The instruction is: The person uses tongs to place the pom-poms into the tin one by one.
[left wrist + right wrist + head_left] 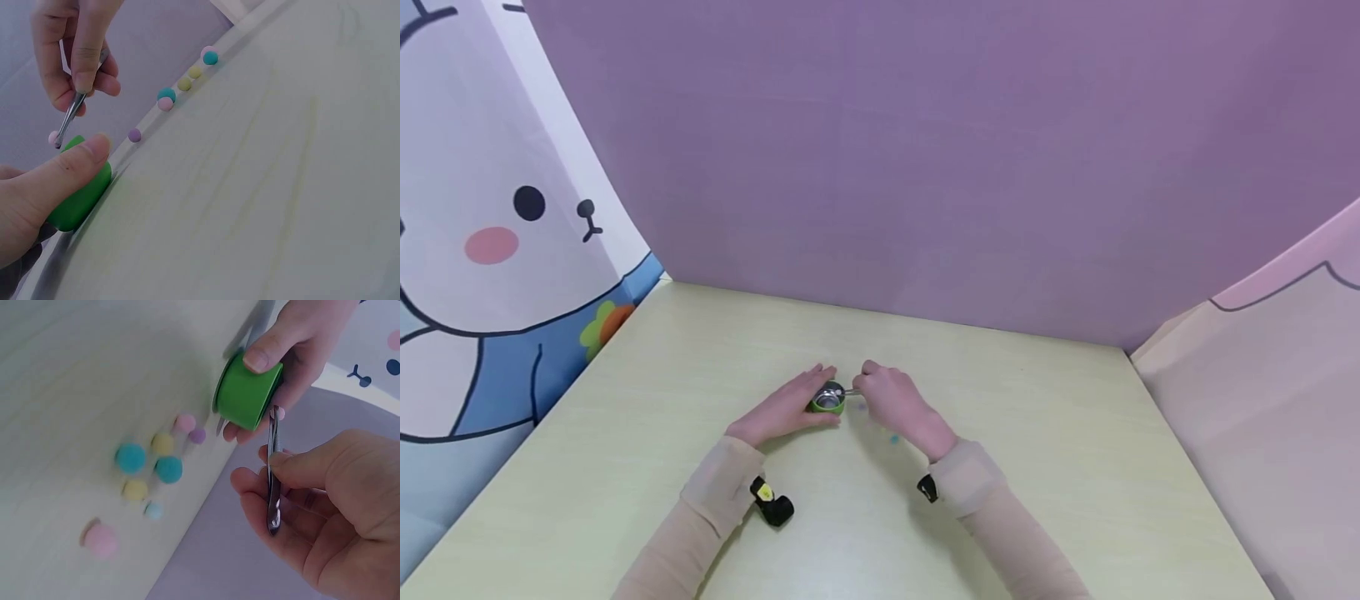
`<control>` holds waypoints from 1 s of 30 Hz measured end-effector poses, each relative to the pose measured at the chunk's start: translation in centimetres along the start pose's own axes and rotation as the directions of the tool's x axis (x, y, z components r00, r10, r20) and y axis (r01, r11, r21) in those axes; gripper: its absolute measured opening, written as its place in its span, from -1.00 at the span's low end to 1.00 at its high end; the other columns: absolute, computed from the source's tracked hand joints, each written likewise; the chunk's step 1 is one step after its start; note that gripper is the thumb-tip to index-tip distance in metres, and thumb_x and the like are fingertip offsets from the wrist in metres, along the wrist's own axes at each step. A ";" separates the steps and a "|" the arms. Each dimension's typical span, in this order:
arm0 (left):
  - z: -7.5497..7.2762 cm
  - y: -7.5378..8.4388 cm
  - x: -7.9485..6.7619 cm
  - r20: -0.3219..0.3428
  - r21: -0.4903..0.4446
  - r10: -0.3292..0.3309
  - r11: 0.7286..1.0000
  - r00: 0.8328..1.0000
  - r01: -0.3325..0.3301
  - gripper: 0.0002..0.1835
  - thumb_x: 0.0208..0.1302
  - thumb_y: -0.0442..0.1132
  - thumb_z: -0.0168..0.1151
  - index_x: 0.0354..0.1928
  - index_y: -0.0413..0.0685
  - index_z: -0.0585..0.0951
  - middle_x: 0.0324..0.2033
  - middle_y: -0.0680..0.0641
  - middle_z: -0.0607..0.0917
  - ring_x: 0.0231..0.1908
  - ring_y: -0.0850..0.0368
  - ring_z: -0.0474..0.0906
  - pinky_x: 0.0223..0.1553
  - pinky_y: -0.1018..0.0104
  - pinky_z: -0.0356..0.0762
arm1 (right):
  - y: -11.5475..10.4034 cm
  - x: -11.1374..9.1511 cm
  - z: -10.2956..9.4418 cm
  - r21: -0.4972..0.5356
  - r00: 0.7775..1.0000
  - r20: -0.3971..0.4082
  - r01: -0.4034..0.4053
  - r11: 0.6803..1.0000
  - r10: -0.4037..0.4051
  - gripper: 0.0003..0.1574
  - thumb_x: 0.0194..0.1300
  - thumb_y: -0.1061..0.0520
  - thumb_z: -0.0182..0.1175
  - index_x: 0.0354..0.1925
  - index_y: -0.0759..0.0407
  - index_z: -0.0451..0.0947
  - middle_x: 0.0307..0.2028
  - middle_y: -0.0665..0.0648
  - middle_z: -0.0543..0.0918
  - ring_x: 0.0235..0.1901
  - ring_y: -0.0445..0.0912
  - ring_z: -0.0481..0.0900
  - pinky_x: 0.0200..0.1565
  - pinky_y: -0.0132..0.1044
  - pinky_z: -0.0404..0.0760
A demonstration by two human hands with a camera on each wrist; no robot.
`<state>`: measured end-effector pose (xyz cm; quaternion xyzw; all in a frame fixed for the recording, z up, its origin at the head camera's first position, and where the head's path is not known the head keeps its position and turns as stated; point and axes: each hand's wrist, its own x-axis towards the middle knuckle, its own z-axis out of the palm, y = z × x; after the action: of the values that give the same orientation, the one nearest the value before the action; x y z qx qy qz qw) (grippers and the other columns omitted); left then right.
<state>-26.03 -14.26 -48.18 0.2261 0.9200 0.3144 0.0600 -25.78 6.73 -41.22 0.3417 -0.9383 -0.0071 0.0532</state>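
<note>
In the head view, a green cup [828, 408] stood upright on the pale table [1037, 433], nearer the rear edge than the front of the view and well apart from both side edges. The left hand [786, 408] held it from the left, thumb on the near side and fingers on the far side. The right hand [895, 400] pinched metal tweezers [852, 392], which reached the cup's rim from the right. Tabletop stretched past both sleeves [1033, 542], out to the side edges; behind the hands, a strip of it ran to the purple panel [925, 167].

In the left wrist view, the left thumb lay along the cup's green wall. The right thumb and fingers pressed the tweezers' arms close, a pale pink ball [53, 136] at the tips, beside the cup's mouth. A purple ball [134, 135] rested just beyond the cup.

In the right wrist view, the tweezers' tips met the pale pink ball at the cup's rim; whether it was over the opening I could not tell. Two teal balls [130, 458], two yellow balls [163, 444] and others lay loosely grouped near the cup, with bare tabletop on their far side.
</note>
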 end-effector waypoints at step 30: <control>0.1 -0.3 0.2 0.005 0.015 0.009 1.000 1.000 -0.009 0.03 0.21 0.21 0.32 0.56 -0.08 0.08 0.55 -0.28 0.03 0.54 -0.28 -0.01 0.51 -0.26 0.04 | -0.8 0.3 -0.3 -0.005 0.999 0.040 -0.010 1.000 0.011 -0.62 0.19 0.34 0.33 0.00 0.16 0.69 -0.14 0.11 0.67 -0.34 -0.11 0.68 -0.35 -0.48 0.69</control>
<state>-26.30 -14.35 -48.47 0.2315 0.9212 0.3070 0.0591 -25.43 5.93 -40.91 0.3364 -0.9409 -0.0159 0.0351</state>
